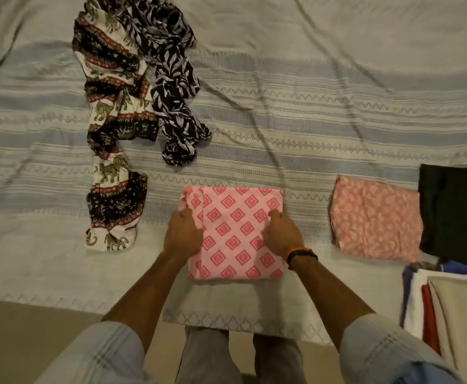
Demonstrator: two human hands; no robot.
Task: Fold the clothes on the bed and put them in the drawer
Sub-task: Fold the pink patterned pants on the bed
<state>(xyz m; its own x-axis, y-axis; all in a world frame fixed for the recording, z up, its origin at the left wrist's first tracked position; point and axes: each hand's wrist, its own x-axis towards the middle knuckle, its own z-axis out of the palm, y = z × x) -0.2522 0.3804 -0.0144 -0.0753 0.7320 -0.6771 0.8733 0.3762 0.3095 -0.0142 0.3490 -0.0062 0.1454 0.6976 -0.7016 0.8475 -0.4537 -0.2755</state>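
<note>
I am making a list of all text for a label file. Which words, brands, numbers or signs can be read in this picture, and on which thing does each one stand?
No text can be read.
A small pale mark on the black folded garment at the right edge is cut off and too blurred to read.
The black and orange wristband shows no legible text.

— Any writing you can read here, a label or a number?
— None. Only a pale mark on the black garment [456, 212] at the right edge, cut off and too small to read.
</note>
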